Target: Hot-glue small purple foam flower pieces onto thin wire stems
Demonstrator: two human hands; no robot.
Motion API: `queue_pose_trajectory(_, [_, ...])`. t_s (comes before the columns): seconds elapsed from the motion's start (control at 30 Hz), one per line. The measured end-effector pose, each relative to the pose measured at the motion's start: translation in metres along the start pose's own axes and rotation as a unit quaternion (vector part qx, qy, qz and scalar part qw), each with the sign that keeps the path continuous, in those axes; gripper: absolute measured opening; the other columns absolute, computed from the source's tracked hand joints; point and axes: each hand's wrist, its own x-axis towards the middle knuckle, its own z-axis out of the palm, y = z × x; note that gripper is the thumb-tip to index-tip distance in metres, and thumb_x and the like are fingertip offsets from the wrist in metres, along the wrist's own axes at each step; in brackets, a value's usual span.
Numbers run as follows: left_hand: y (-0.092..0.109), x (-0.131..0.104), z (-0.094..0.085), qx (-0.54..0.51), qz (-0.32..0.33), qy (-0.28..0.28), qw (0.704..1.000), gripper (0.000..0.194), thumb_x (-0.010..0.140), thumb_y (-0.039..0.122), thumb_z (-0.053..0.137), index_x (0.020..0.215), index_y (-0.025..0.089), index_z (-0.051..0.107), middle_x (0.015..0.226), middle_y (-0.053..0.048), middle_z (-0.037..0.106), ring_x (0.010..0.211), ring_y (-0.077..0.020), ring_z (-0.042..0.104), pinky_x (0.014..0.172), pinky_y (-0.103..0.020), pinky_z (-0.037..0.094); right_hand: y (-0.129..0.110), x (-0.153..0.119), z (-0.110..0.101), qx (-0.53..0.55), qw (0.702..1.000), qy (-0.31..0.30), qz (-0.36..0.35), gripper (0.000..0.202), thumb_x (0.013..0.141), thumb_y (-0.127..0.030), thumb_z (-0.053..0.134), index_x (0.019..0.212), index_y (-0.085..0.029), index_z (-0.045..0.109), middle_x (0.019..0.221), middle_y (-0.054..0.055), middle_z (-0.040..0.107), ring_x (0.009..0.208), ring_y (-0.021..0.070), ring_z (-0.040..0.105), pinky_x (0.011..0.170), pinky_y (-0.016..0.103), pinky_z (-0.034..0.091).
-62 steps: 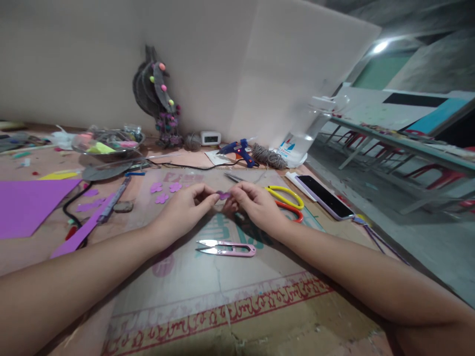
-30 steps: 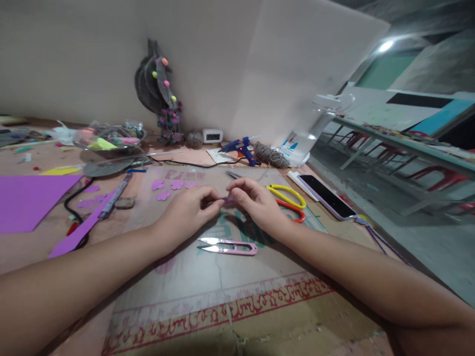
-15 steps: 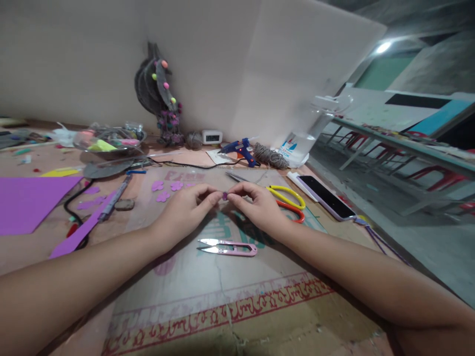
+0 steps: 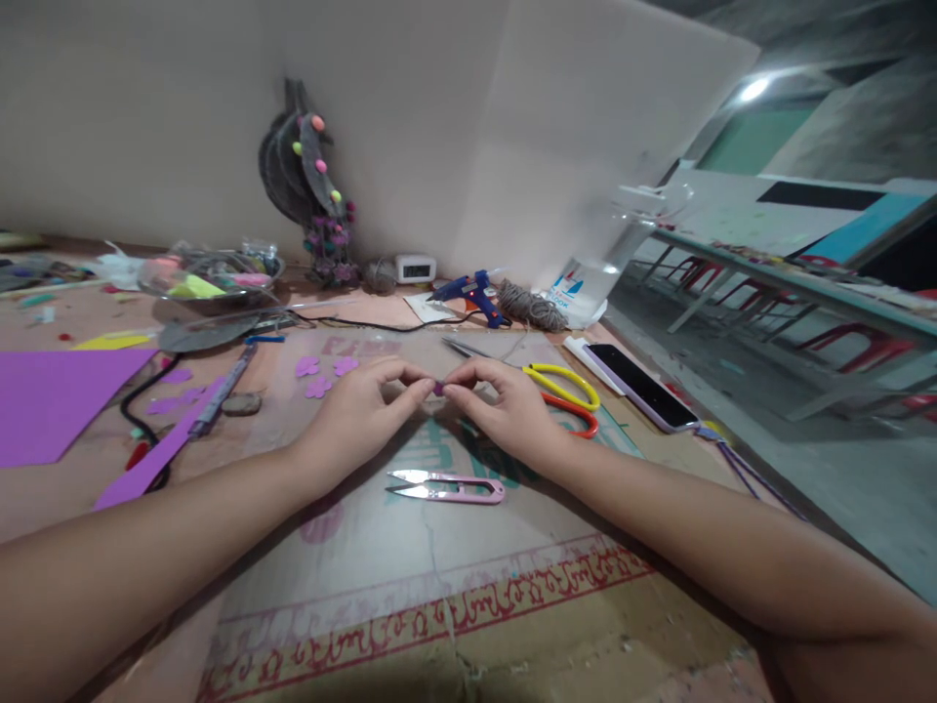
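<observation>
Between the fingertips of both hands is a small dark purple piece [image 4: 438,388], mostly covered, its exact shape too small to tell. My left hand [image 4: 373,405] pinches it from the left with thumb and forefinger. From the other side my right hand [image 4: 505,405] pinches it the same way. Below the hands lie pink thread snips [image 4: 479,490], blades pointing left. Scissors with one yellow and one red-orange handle [image 4: 567,383] lie partly behind my right hand. Several purple foam flowers [image 4: 317,388] rest just beyond my left hand.
A purple foam sheet [image 4: 65,405], a marker [image 4: 224,391] and a grey stone-like piece [image 4: 242,404] lie left. At the back are a bowl of supplies [image 4: 212,298], a blue glue gun [image 4: 472,293], grey cord [image 4: 533,306] and a white clock [image 4: 416,269]. A phone [image 4: 640,386] lies right.
The whole view has shifted very slightly. Both hands keep their pinch on the small purple piece, which is now a little more covered by the fingertips.
</observation>
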Motion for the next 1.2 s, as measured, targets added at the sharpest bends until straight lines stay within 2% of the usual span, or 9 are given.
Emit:
queue_pose_trajectory(0.13, [-0.0015,-0.0006,0.0003,-0.007,0.014,-0.004,1.000,0.022,0.087,0.033,0.048,0.084,0.020,0.066,0.086,-0.002,0.070,0.084,-0.0184,0.062,0.077,-0.030,0.045,0.0002,-0.0005,-0.0003,0.002,1.000,0.000,0.010,0.009,0.082,-0.024,0.058,0.078,-0.017,0.063,0.077,0.002,0.065,0.073,0.0138,0.059,0.071,0.028,0.047])
queue_pose_trajectory(0.3, [-0.0026,-0.0009,0.0005,-0.035,0.015,0.003,0.999,0.028,0.091,0.034,0.043,0.095,0.020,0.066,0.098,-0.003,0.070,0.094,-0.0186,0.061,0.082,-0.030,0.044,0.0003,-0.0007,-0.0007,0.000,1.000,-0.001,0.022,0.009,0.083,-0.024,0.058,0.080,-0.017,0.063,0.079,0.002,0.066,0.075,0.0141,0.060,0.072,0.028,0.047])
queue_pose_trajectory(0.4, [-0.0019,-0.0007,0.0002,-0.010,0.012,0.001,1.000,0.022,0.086,0.034,0.050,0.090,0.019,0.066,0.093,-0.004,0.069,0.092,-0.0198,0.060,0.083,-0.032,0.044,0.0020,-0.0006,0.0001,-0.009,1.000,-0.008,-0.006,0.008,0.083,-0.022,0.058,0.079,-0.017,0.063,0.077,0.002,0.065,0.074,0.0137,0.059,0.071,0.027,0.046])
queue_pose_trajectory(0.53, [-0.0004,-0.0005,-0.0004,0.014,0.009,-0.008,1.000,0.019,0.085,0.032,0.052,0.083,0.019,0.066,0.086,-0.003,0.067,0.088,-0.0197,0.060,0.080,-0.033,0.043,0.0038,-0.0009,0.0009,-0.023,0.999,-0.013,-0.031,0.007,0.082,-0.022,0.059,0.080,-0.017,0.064,0.077,0.002,0.065,0.075,0.0138,0.059,0.072,0.027,0.045])
queue_pose_trajectory(0.8, [-0.0004,-0.0001,-0.0010,-0.005,0.001,-0.014,1.000,0.021,0.087,0.032,0.049,0.082,0.018,0.064,0.084,-0.002,0.066,0.083,-0.0182,0.060,0.077,-0.031,0.043,0.0010,-0.0003,-0.0010,-0.004,1.000,-0.008,0.011,0.011,0.084,-0.026,0.057,0.079,-0.017,0.062,0.077,0.002,0.065,0.074,0.0142,0.060,0.072,0.027,0.047])
queue_pose_trajectory(1.0, [-0.0039,-0.0002,0.0006,-0.049,-0.007,-0.001,0.999,0.030,0.090,0.037,0.041,0.096,0.020,0.065,0.094,-0.004,0.068,0.090,-0.0191,0.060,0.079,-0.031,0.044,0.0015,-0.0008,-0.0005,-0.004,1.000,-0.003,0.017,0.013,0.085,-0.027,0.055,0.080,-0.017,0.062,0.078,0.002,0.065,0.074,0.0137,0.059,0.072,0.027,0.047])
queue_pose_trajectory(1.2, [-0.0007,0.0001,-0.0002,-0.006,0.004,-0.016,1.000,0.022,0.085,0.035,0.050,0.082,0.020,0.066,0.083,-0.003,0.068,0.083,-0.0197,0.061,0.077,-0.032,0.044,-0.0010,-0.0005,-0.0008,-0.001,1.000,-0.004,0.017,0.012,0.084,-0.027,0.057,0.078,-0.017,0.061,0.076,0.002,0.064,0.073,0.0138,0.059,0.071,0.027,0.047])
